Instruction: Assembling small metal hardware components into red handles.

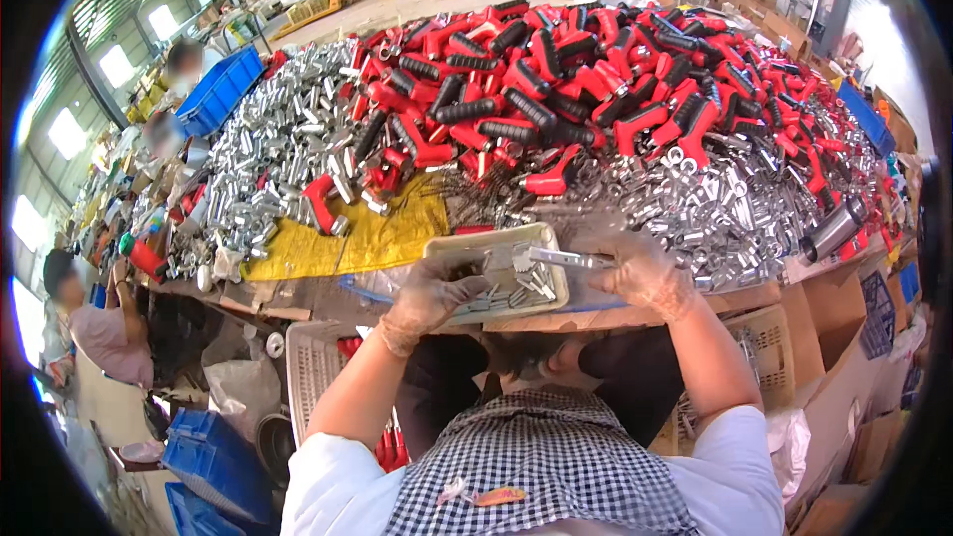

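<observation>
In front of me lies a shallow white tray (545, 231) with several small, pale metal pieces (531, 283) in it. My right hand (643, 276), in a thin glove, grips a long, flat silver metal part (568, 258) by its right end. The part's other end reaches left over the tray. My left hand (429, 294), gloved as well, is at the tray's left side with its fingers drawn together. What those fingers hold, if anything, I cannot make out. Behind the tray rises a pile of red tool handles with black grips (531, 109).
Loose silver metal parts (288, 129) cover the table's left, with more metal parts (715, 208) on the right. A yellow woven sack (397, 233) lies left of the tray. Below stand a white crate (310, 367) and a blue bin (218, 452). Another person (109, 337) sits at the left.
</observation>
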The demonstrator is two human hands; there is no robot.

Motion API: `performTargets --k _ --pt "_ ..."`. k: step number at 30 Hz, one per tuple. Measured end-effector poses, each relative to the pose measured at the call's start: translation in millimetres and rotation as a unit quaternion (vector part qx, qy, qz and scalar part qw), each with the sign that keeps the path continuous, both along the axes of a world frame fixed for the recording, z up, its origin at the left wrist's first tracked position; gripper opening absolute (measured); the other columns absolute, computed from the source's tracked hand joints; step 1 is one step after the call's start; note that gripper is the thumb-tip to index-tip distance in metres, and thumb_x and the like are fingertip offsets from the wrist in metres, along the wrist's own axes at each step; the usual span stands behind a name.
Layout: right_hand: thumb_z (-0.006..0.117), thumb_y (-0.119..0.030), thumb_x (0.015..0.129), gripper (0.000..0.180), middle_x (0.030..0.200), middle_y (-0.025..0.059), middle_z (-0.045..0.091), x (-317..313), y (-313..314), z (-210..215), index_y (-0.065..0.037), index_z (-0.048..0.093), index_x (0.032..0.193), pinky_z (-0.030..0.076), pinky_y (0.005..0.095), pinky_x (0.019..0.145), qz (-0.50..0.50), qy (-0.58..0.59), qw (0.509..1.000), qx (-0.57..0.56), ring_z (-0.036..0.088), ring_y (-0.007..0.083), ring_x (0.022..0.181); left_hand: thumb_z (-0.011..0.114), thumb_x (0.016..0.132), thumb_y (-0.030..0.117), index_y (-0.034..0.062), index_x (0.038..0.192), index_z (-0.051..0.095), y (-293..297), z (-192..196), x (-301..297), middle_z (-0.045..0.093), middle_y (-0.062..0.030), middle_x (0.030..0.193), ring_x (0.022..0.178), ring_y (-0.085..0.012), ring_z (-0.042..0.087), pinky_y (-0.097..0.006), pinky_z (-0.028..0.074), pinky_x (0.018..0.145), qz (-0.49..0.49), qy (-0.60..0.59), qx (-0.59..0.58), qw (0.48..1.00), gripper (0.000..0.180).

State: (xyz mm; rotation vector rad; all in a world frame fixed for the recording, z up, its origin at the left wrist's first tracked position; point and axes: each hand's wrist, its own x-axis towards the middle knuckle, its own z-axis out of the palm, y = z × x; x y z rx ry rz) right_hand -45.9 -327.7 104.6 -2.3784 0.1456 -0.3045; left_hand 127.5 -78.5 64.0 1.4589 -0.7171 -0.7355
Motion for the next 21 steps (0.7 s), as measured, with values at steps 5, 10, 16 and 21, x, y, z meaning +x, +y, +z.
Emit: performTargets --k 5,10,16,21 --pt "0.072 -0.022 0.075 0.028 0.081 0.0129 0.068 -10.3 27.8 16.0 -0.011 0.071 0.101 0.052 0.0368 0.069 0.047 -0.015 0.998 -0.026 0.066 0.0308 0.076 0.075 0.081 0.012 -0.0013 0.112 0.062 0.4 11.5 -20.9 0.064 -0.0041 0.099 0.086 -0.0133 0.06 -0.027 0.05 0.077 -0.114 0.091 0.01 0.989 0.036" --pt "0.073 -0.018 0.076 0.05 0.089 0.0162 0.068 -12.7 48.5 19.0 -0.008 0.055 0.122 0.052 0.0353 0.072 0.132 -0.003 0.99 -0.053 0.067 0.0283 0.079 0.068 0.084 0.025 0.0026 0.108 0.061 -2.4 14.4 -39.0 0.063 -0.0114 0.093 0.086 -0.0252 0.063 -0.037 0.05 0.075 -0.143 -0.307 0.042 0.94 0.034" --pt "0.074 -0.021 0.073 0.082 0.094 0.0164 0.067 -5.1 63.5 8.5 -0.016 0.034 0.144 0.052 0.0391 0.074 0.159 0.077 0.984 0.01 0.066 0.0326 0.085 0.074 0.076 0.026 0.0044 0.109 0.062 -6.3 14.5 -51.4 0.063 -0.0144 0.085 0.075 -0.0309 0.064 -0.04 0.05 0.067 -0.183 -0.451 0.114 0.866 0.041" --pt "0.071 -0.029 0.077 0.064 0.081 0.0131 0.065 2.7 58.4 -19.0 -0.016 0.046 0.135 0.051 0.0431 0.066 0.18 0.021 0.972 -0.153 0.064 0.0344 0.075 0.07 0.082 0.026 0.0065 0.114 0.063 -1.6 24.4 -47.2 0.066 -0.0149 0.086 0.07 -0.0262 0.066 -0.036 0.051 0.068 -0.232 -0.184 0.151 0.943 0.038"
